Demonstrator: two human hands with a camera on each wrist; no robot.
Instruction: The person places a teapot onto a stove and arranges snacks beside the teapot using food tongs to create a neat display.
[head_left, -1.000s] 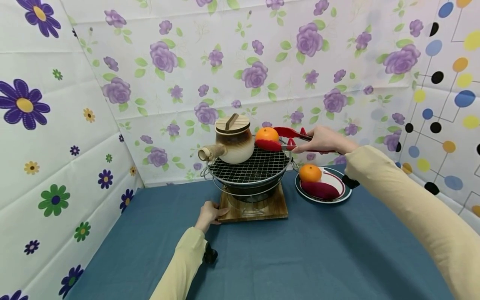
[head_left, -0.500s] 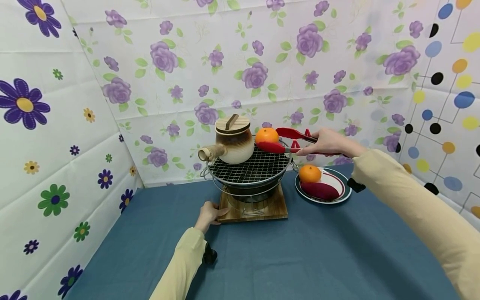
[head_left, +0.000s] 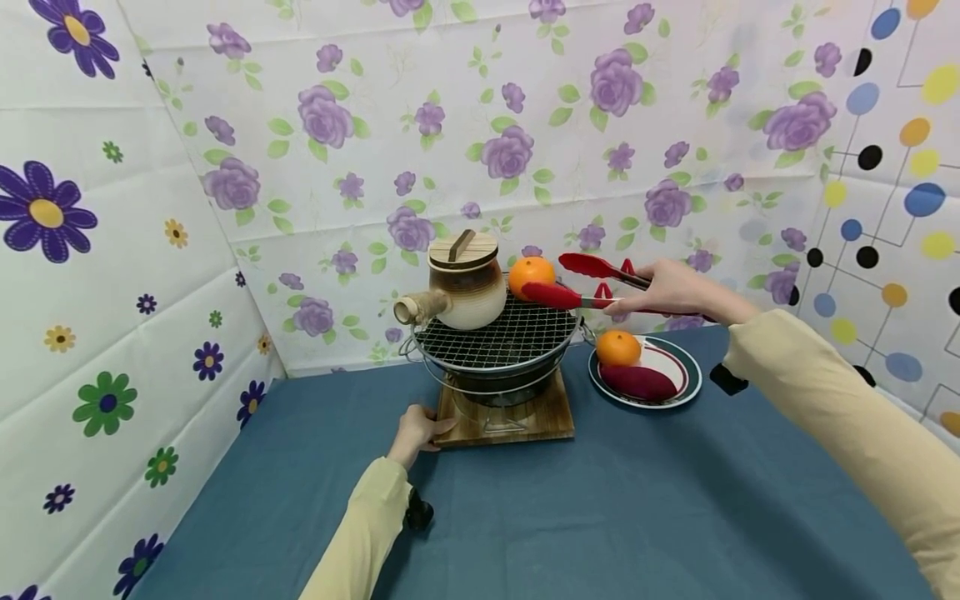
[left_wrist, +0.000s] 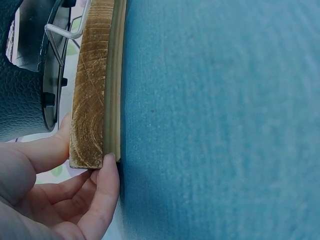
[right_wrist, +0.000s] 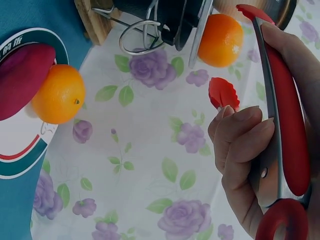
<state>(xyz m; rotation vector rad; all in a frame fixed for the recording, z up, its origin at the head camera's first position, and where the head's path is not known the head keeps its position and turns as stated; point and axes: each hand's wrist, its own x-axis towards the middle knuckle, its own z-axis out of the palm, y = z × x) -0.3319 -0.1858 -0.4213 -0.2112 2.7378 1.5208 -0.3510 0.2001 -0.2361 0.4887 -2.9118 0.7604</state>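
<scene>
In the head view, my right hand [head_left: 670, 290] grips red-tipped tongs [head_left: 592, 265], their two arms spread apart. Left of the tips, an orange [head_left: 531, 277] rests on the black wire grill [head_left: 517, 337], beside a clay pot [head_left: 472, 296] with a wooden lid and side handle. The right wrist view shows my fingers wrapped round the tongs' red and metal handle [right_wrist: 287, 115]. My left hand [head_left: 415, 433] pinches the front left corner of the wooden board [head_left: 525, 425] under the grill; in the left wrist view the thumb lies above the board's edge [left_wrist: 90, 110], fingers below.
To the right of the grill, a green-rimmed plate [head_left: 692, 387] bears a second orange [head_left: 618, 348] and a dark purple oblong item [head_left: 639, 382]. A blue cloth [head_left: 637, 500] covers the table. Flowered sheets [head_left: 360, 92] hang behind and to the left.
The tongs have spread and drawn back to the right with my right hand, leaving the orange on the grill. My left hand stays at the board.
</scene>
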